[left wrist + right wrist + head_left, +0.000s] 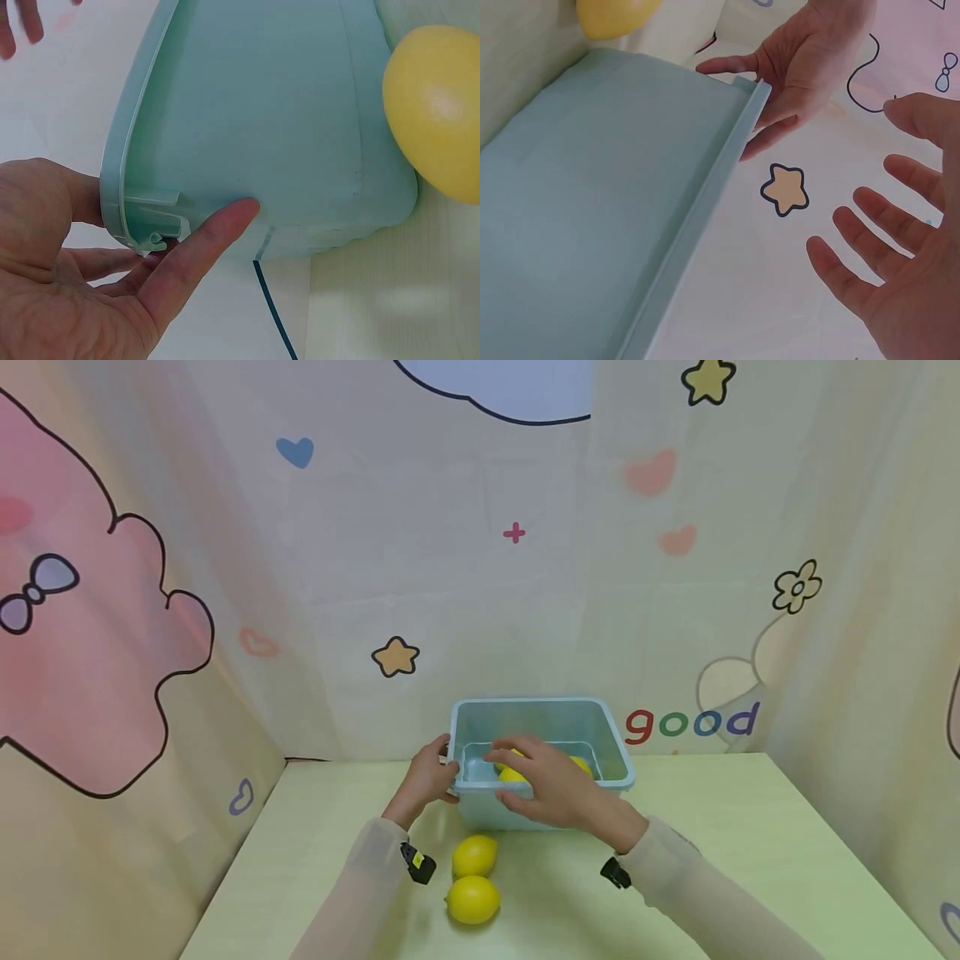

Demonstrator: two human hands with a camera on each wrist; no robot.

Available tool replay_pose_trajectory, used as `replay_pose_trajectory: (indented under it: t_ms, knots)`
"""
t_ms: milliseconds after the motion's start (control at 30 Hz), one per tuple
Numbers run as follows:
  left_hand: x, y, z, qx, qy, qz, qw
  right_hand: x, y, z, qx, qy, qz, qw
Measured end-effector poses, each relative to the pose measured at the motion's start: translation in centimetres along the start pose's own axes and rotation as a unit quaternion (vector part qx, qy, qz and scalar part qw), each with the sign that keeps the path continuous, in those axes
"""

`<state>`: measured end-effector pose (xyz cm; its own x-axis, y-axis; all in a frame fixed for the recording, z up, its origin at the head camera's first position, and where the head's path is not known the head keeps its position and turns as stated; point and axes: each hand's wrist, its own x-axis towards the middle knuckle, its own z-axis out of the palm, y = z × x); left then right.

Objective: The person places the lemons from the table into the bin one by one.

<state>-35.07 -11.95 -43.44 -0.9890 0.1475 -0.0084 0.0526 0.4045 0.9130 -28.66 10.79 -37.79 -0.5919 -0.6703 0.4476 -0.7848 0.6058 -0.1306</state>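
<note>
Landmark for all positions: the light-blue plastic bin, which stood upright on the pale tabletop close to the printed backdrop.

Left hand: at the bin's left end, gripping it. From the left wrist camera, one digit lay along the bin's outer wall while the others bent about the rim near the corner.

Right hand: above the bin's front rim, open, fingers spread and slightly bent, fingertips pointing toward the bin's left end. The right wrist camera also showed the fingers apart from one another, clear of the bin's wall.

Lemons inside the bin: yellow, partly covered by my right hand in the head view; some showed under the fingers, and more yellow toward the bin's right end. Full count could not be told.

Lemons outside: two, in front of the bin, left of its centre. The farther lemon sat just beside the bin's front wall; contact with the wall could not be judged. The nearer lemon sat right against the farther one, or almost so.

Backdrop prints: an orange star above and left of the bin; the word "good" right of it.
</note>
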Motion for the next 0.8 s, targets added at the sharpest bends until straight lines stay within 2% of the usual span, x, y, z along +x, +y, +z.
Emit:
replay_pose_trajectory:
  t_ms: [167, 367, 800]
  knots:
    - [-0.1, 0.1, 0.0, 0.000, 0.007, 0.003, 1.0000, -0.8, -0.2, 0.2, 0.003, -0.009, 0.001, 1.0000]
    - [-0.1, 0.1, 0.0, -0.006, 0.005, 0.003, 1.0000, -2.2, 0.3, 0.1, 0.006, 0.002, 0.002, 1.0000]
    - [0.0, -0.2, 0.1, -0.003, 0.007, 0.001, 1.0000, -5.4, 4.4, -0.7, -0.004, 0.044, 0.093, 0.9947]
